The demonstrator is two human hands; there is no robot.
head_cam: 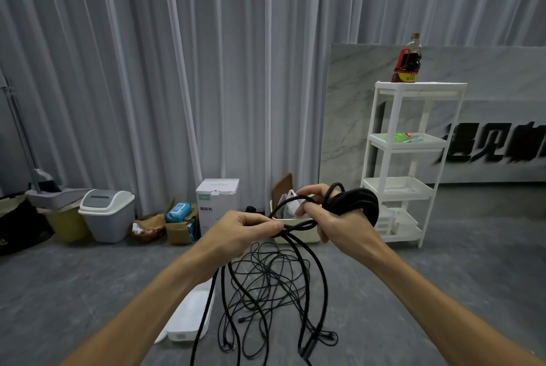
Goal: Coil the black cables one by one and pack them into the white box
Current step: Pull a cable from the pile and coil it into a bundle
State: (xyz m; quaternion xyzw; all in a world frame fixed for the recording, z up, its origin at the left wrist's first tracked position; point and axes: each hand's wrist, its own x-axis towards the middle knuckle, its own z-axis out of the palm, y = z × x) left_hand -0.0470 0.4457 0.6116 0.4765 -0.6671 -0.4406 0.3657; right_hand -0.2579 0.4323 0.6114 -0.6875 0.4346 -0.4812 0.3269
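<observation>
Head-worn wide view, facing forward and down (single camera), close above floor (88, 292)

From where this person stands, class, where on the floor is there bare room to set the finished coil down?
Bare grey floor lies right of the loose cables, in front of the white shelf; another patch lies left of the white box, before the bin. The middle is crowded with tangled cables.

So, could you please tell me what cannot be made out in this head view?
- White box: its inside; only the outside faces the camera, with thick cable strands crossing it.
- Thin cables: the number; they tangle on the floor.
- Coil: the loop count; strands overlap around the right hand.
- Thick cable's lower ends: cut off by the bottom edge.
- Left hand: its fingers' undersides.
</observation>
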